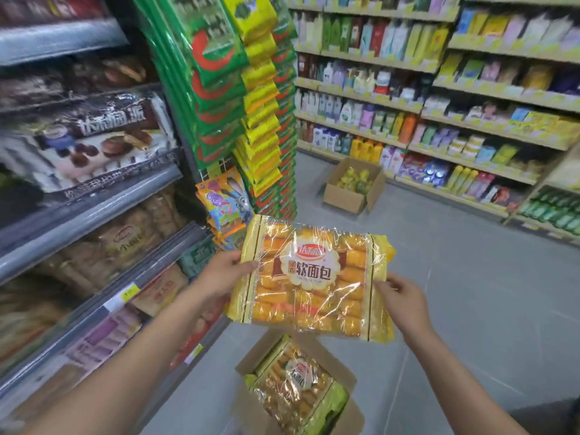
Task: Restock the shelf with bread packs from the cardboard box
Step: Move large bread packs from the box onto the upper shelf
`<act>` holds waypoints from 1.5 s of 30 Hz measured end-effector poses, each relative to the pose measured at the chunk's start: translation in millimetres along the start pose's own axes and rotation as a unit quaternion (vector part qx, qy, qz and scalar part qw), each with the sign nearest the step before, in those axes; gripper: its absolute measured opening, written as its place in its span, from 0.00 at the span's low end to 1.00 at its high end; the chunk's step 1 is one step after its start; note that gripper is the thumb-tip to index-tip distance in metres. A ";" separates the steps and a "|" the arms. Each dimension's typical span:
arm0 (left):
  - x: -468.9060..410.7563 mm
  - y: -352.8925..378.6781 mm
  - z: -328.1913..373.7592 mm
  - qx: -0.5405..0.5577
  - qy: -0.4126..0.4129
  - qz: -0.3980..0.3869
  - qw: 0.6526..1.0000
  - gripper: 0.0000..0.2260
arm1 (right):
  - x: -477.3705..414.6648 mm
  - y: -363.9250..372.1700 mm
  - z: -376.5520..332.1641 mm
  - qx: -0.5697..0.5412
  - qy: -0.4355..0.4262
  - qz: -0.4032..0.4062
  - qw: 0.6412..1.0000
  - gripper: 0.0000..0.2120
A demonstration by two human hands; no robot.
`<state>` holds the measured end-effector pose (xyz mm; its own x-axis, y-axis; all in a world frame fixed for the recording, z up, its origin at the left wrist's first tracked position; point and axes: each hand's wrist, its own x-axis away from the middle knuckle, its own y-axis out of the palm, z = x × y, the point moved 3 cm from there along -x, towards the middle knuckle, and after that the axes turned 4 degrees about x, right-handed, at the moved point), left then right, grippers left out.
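Now | hands: left hand (225,269) and right hand (403,300) pinch bread pack (312,279) edges | label: 软面包

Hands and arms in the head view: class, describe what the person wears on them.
Nothing shows on either: the left hand and right hand are bare, no gloves, rings or watch visible. Both forearms are uncovered as far as the frame shows; no sleeve is in view.

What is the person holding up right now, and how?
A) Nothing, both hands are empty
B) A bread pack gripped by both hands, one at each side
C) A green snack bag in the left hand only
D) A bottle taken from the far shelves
B: the left hand and right hand grip opposite edges of the bread pack, raised above the cardboard box.
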<state>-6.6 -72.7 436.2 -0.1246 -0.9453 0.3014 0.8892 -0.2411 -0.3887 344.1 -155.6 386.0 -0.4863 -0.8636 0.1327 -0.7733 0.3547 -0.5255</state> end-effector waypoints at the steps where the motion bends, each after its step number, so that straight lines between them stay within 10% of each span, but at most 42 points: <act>1: 11.1 -9.9 0.5 0.014 -0.001 0.013 1.000 0.07 | 1.9 1.3 -10.2 -0.002 -0.012 -0.006 1.000 0.08; 24: 340.8 -300.6 -125.0 0.087 -0.043 0.327 0.940 0.08 | 234.3 229.8 -242.3 -0.007 -0.279 -0.224 0.934 0.11; 45: 587.5 -470.7 -273.8 0.126 -0.078 0.477 0.867 0.16 | 512.9 401.4 -349.2 -0.023 -0.347 -0.338 0.875 0.16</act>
<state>-618.9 -574.7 557.8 0.7629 -0.6427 0.0700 0.6259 0.7070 -0.3294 -357.8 -331.0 536.5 0.4394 -0.8856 -0.1503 -0.8122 -0.3202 -0.4877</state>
